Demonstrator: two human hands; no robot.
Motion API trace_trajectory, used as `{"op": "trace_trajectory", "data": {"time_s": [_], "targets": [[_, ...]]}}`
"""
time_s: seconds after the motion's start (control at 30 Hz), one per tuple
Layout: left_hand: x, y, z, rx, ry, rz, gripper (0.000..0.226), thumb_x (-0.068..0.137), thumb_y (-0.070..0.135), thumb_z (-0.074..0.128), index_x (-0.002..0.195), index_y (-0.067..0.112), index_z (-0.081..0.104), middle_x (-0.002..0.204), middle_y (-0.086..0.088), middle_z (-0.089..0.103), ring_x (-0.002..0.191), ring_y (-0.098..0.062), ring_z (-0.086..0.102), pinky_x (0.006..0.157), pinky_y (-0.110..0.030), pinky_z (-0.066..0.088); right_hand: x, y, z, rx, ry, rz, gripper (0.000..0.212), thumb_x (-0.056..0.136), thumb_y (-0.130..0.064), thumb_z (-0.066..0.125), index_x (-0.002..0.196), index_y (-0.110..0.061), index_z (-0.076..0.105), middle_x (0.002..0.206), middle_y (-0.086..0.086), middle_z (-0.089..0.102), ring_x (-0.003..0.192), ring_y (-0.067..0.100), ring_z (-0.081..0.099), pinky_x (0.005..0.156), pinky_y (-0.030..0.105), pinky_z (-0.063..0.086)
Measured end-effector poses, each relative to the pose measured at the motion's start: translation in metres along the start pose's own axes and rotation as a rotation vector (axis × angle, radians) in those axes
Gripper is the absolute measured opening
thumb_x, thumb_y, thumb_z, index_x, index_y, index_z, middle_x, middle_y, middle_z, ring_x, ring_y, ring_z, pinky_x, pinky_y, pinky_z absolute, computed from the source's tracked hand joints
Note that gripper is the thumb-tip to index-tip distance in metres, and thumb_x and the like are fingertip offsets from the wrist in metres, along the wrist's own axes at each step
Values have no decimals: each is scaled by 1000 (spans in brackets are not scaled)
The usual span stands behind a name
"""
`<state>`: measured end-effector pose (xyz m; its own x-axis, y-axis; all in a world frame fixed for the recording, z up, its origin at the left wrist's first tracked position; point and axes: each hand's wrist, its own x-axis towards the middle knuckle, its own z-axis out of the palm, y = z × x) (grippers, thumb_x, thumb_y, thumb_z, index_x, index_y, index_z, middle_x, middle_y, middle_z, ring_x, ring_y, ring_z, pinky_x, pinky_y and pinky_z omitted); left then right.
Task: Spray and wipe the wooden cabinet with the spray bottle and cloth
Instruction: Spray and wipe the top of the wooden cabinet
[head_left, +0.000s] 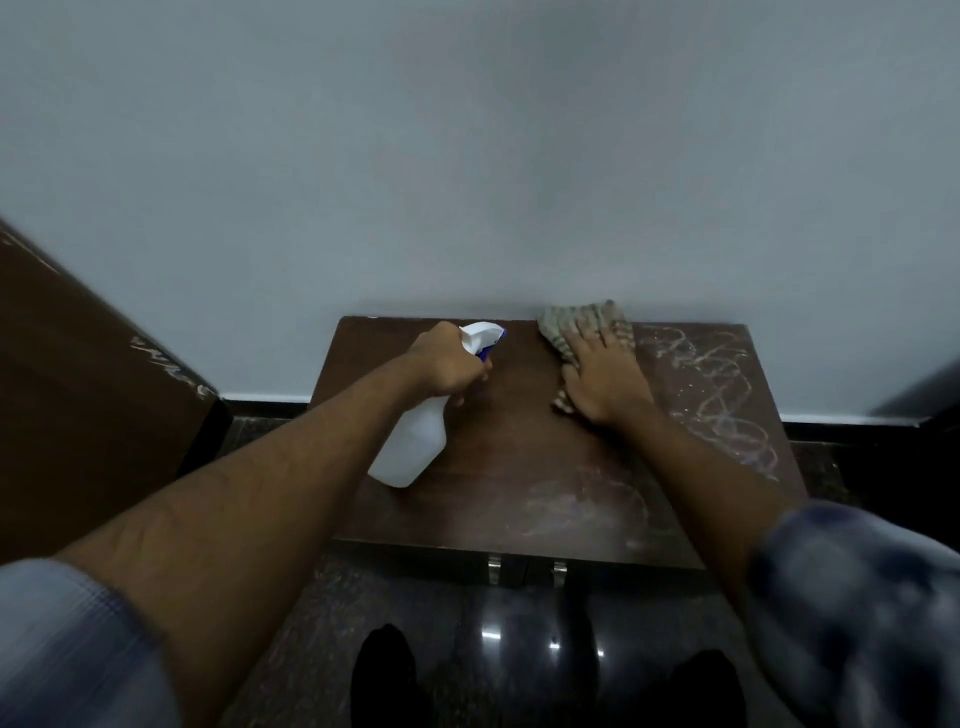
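Right hand (602, 382) flat, fingers spread, pressing striped cloth (582, 325) onto top of wooden cabinet (519, 457), near back edge, close to wall (467, 156). Cloth mostly under and ahead of palm; a corner showing at the heel side.

Left hand (447, 366) closed round neck of white spray bottle (415, 441), forefinger apparently at the blue trigger, though too small to confirm. Bottle tilted: nozzle ahead of knuckles, pointing toward wall and slightly toward right hand; body trailing back toward the wrist, base just above or touching the top, cannot tell which.

Key relation: whitish swirled streaks (717, 395) lying to outer side of right hand, running from back edge down toward front; a second smeared patch (582, 504) behind the wrist, nearer the body. Strip between the two hands looks dark and clean.

Judgement: wiping step in hand, roughly half of top left. Right hand nearer the streaks; likely sweep outward, then back toward body. Risk: cloth bunching against wall, dragging residue across cleaned part.

Two metal handles (524, 569) on front face below.
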<state>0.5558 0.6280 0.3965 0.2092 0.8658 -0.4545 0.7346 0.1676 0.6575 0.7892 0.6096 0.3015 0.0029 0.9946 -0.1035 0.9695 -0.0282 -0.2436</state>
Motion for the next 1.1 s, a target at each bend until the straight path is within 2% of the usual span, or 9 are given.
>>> {"op": "trace_trajectory", "data": {"time_s": [0.13, 0.2, 0.27, 0.33, 0.5, 0.67, 0.8, 0.97, 1.1], "targets": [[-2, 4, -1, 2, 26, 71, 53, 86, 7, 66, 135, 25, 64, 107, -16, 75, 54, -28, 66, 63, -36, 59, -12, -46, 19, -17, -19, -275, 61, 101, -37, 36, 160, -24, 27, 168, 3, 20, 155, 25, 13, 126, 44, 13], [-4, 4, -1, -7, 15, 65, 52, 84, 6, 62, 132, 25, 66, 104, -19, 76, 52, -27, 64, 61, -35, 58, -29, -27, 23, -51, -40, -383, 62, 98, -39, 36, 159, -25, 31, 165, 3, 27, 153, 25, 23, 124, 43, 19], [-6, 1, 0, -13, 4, 35, 33, 87, 8, 64, 119, 9, 70, 109, -21, 75, 61, -31, 66, 69, -45, 61, -16, -2, 13, -22, 24, -140, 62, 98, -39, 35, 159, -24, 30, 164, 6, 29, 151, 29, 26, 124, 43, 20], [-6, -1, 4, -1, 13, 11, 27, 89, 11, 63, 114, 2, 68, 113, -21, 73, 59, -29, 64, 77, -48, 62, 1, 2, 6, -5, 9, 117, 63, 104, -41, 30, 163, -23, 15, 169, 4, 10, 156, 30, 8, 126, 46, 8], [-3, 14, 21, 21, 1, 18, 27, 87, 13, 69, 112, 5, 70, 109, -21, 75, 55, -28, 64, 71, -41, 60, -53, -6, 12, -17, -37, -194, 59, 105, -41, 31, 162, -28, 20, 170, -2, 10, 157, 23, 5, 126, 47, 10], [0, 44, 52, -24, -55, 60, 26, 87, 10, 70, 112, 6, 73, 110, -17, 75, 65, -30, 66, 70, -39, 60, -113, 40, 11, 15, 66, 217, 60, 105, -41, 29, 162, -25, 18, 170, 2, 11, 157, 26, 5, 127, 43, 11], [4, 73, 78, -7, -91, 81, 24, 86, 7, 63, 106, -1, 73, 101, -19, 77, 84, -38, 74, 78, -48, 63, -125, 60, 12, 21, 39, 119, 62, 103, -43, 23, 162, -25, 19, 169, 2, 12, 156, 26, 6, 127, 45, 13], [13, 94, 93, -25, -97, 70, 27, 87, 7, 59, 112, 1, 69, 101, -14, 78, 79, -33, 74, 78, -45, 64, -53, 102, -25, 53, 141, 475, 69, 103, -41, 38, 163, -17, 13, 169, 12, 7, 156, 32, 3, 126, 49, 4], [21, 95, 89, -40, -111, 71, 39, 86, 6, 62, 124, 9, 68, 104, -13, 77, 83, -39, 75, 78, -49, 64, -46, 55, -6, 39, 68, 122, 61, 101, -38, 34, 160, -22, 27, 166, 6, 26, 152, 30, 22, 124, 46, 17]]}}
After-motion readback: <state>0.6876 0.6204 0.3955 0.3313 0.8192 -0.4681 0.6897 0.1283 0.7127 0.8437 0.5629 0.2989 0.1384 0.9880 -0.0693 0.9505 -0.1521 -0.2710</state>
